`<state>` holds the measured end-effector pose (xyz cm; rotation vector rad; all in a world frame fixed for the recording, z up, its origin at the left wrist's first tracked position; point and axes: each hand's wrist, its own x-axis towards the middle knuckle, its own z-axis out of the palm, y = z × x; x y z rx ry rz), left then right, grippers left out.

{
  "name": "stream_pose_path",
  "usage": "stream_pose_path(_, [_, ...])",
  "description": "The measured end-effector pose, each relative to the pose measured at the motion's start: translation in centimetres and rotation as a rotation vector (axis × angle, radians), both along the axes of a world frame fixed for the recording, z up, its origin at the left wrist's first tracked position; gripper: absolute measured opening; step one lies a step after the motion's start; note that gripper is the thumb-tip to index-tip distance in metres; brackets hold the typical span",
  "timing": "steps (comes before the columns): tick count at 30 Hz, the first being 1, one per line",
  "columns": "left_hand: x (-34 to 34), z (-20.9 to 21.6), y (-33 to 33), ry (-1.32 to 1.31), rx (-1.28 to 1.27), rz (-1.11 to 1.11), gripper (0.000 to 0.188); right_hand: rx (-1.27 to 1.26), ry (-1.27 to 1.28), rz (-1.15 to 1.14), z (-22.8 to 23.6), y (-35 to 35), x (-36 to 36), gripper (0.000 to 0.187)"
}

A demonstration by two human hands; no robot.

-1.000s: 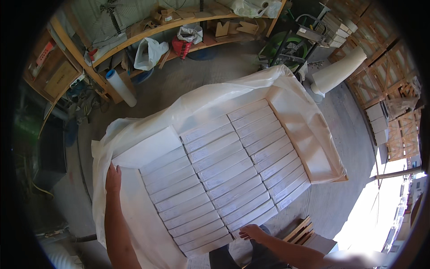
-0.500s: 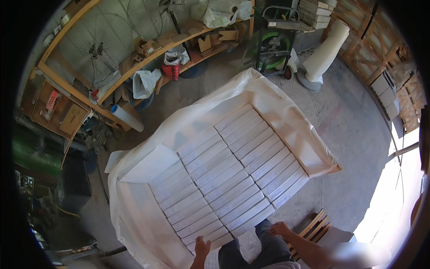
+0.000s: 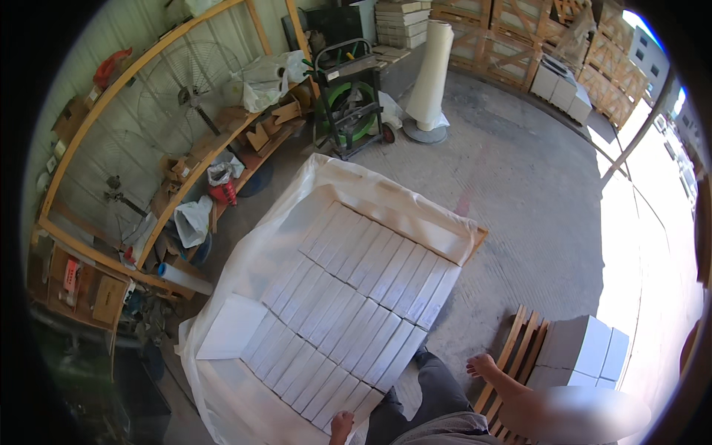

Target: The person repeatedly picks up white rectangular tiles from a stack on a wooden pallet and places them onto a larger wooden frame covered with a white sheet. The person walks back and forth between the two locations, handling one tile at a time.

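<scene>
Three rows of white boxes (image 3: 356, 319) sit tightly packed inside a pale liner (image 3: 241, 389), just ahead of your legs (image 3: 439, 386). Your left hand (image 3: 342, 425): at the boxes' near edge, fingers partly curled; cannot tell whether they grip anything. Your right hand (image 3: 482, 365): beside a slatted pallet (image 3: 510, 348), fingers loosely bent, part open, nothing seen in them. White panel (image 3: 233, 330) at the liner's left side. Pale stack (image 3: 578, 343) right of the slats.

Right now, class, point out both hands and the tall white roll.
Left hand (image 3: 342, 425), head view: mid-hand.
Right hand (image 3: 482, 365), head view: mid-hand.
Tall white roll (image 3: 429, 78), head view: its side, about midway up.
</scene>
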<state>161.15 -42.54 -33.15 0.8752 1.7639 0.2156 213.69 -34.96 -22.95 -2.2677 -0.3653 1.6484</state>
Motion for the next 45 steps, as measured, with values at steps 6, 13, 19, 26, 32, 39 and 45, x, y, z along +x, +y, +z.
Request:
stream_pose_path(6, [-5.7,2.6,2.5,-0.099,-0.158,0.175,0.030,-0.037,-0.006,-0.137,1.9,-14.2,-4.4,0.031])
stream_pose_path(13, [-8.3,-2.1,2.3,-0.311,-0.418,0.018,0.024,-0.126,-0.035,-0.583,2.9,-37.2,-8.9,0.032])
stream_pose_path(19, [5.8,3.8,5.8,-0.049,-0.216,-0.494,0.031,-0.108,0.041,-0.862,0.8,-48.0,-11.7,0.029])
stream_pose_path(26, [21.8,9.1,1.6,-0.075,-0.083,-0.642,0.029,0.442,0.740,-1.259,-4.8,-59.7,-7.9,0.025])
stream_pose_path(32, [28.1,9.2,-3.8,-0.031,-0.101,-0.715,0.027,0.285,0.413,-1.308,-3.3,-65.8,-0.6,0.026])
stream_pose_path(39, [32.5,6.5,-4.8,0.053,-0.194,-0.883,0.026,0.164,0.009,-1.334,-0.8,-67.0,5.5,0.021])
stream_pose_path(45, [43.6,4.2,-3.4,0.137,-0.176,-1.166,0.029,0.127,-0.121,-1.480,0.5,-67.8,5.9,0.024])
